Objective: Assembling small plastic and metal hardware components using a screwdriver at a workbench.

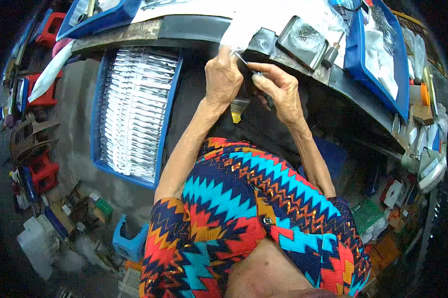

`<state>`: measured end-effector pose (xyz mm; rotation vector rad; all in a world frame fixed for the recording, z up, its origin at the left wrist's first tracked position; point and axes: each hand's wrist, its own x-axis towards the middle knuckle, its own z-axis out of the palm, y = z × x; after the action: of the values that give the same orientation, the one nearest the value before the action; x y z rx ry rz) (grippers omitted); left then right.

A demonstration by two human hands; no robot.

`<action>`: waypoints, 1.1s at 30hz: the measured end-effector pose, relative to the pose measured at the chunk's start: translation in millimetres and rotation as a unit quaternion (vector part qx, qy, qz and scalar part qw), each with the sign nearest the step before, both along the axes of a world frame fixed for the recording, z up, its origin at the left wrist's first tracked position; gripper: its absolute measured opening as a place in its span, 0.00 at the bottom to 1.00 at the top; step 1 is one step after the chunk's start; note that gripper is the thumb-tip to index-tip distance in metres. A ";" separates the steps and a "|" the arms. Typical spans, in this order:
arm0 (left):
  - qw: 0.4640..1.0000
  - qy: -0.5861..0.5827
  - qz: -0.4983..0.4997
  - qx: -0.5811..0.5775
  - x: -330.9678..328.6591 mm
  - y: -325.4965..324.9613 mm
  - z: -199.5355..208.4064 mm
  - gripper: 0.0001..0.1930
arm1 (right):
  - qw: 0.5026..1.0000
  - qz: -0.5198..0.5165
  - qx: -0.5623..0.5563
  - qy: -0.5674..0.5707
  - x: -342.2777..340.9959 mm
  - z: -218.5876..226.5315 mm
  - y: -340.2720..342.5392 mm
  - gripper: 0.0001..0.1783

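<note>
Bag (241, 31) pinched shut in left hand (223, 78) grip, hanging off surface (184, 27) edge | right hand (279, 89) grip closed on small pin-like piece, identity unclear | bag up-left of right grip, left hand nearer | tray (97, 119) left of grips.

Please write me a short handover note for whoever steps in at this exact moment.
Left hand: pinching the lower edge of a clear plastic bag at the workbench edge.
Right hand: fingertips pinched on a small thin item beside the bag; too small to identify.
Done: blue tray to the left holds rows of filled clear packets.
Left: the bag in hand is not yet in that tray.
</note>
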<state>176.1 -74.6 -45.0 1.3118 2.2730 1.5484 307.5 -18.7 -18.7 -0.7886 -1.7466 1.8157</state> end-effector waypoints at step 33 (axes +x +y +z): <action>0.997 0.078 0.018 -0.016 2.8 2.3 -1.7 0.06 | 0.563 0.118 0.783 -0.238 -8.8 43.4 2.1 0.18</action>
<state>179.0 -72.4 -46.8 1.4389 2.4137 1.4629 298.7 -16.7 24.7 -0.1490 -2.8259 -0.4821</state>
